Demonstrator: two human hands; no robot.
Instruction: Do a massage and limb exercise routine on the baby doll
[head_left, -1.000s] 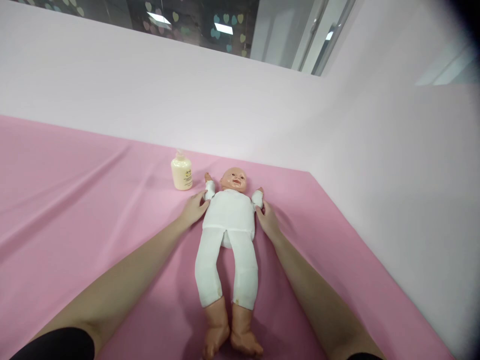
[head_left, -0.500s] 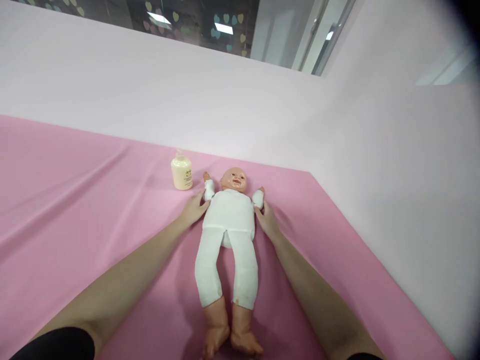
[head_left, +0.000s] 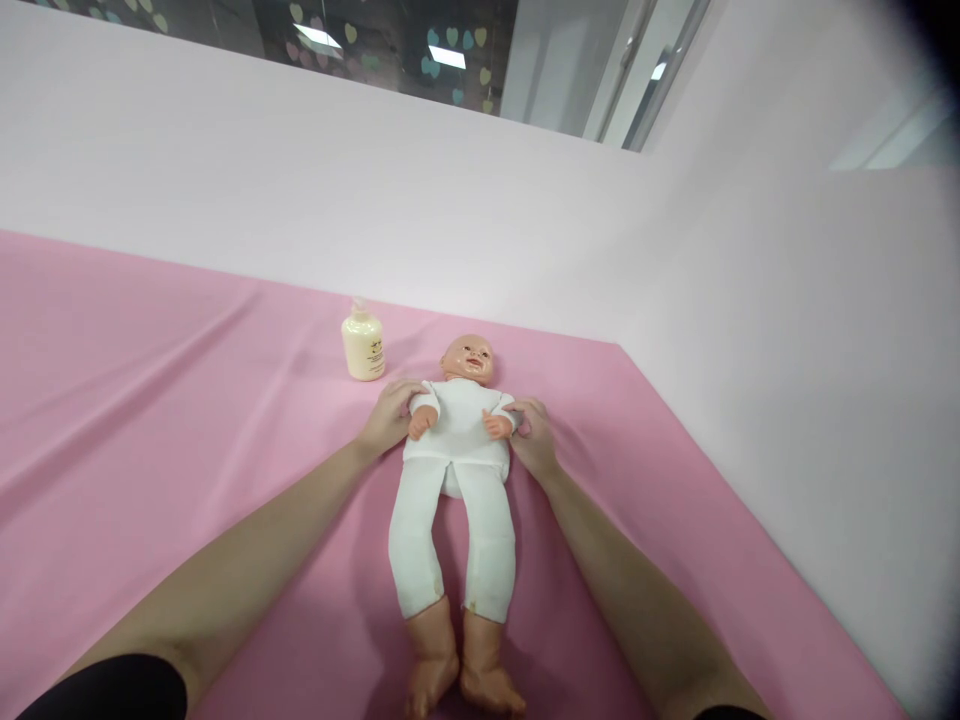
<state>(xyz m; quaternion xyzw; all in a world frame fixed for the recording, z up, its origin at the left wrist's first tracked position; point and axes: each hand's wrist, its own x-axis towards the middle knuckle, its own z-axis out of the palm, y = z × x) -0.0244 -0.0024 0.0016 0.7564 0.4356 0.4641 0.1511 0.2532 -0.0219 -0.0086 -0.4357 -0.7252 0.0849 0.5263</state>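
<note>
A baby doll (head_left: 457,450) in a white suit lies on its back on the pink cloth (head_left: 187,420), head away from me, bare feet towards me. My left hand (head_left: 388,418) grips the doll's arm on the left side. My right hand (head_left: 534,440) grips its other arm. Both doll arms are folded inward, with the small hands resting on the chest.
A cream lotion bottle (head_left: 363,343) stands upright just left of the doll's head. Pale pink walls (head_left: 787,330) rise behind and to the right of the cloth, which ends at their foot. Dark windows show above the back wall.
Both doll arms pointed up beside the head before. I have swung them down and inward onto the chest, my hands moving with them.
</note>
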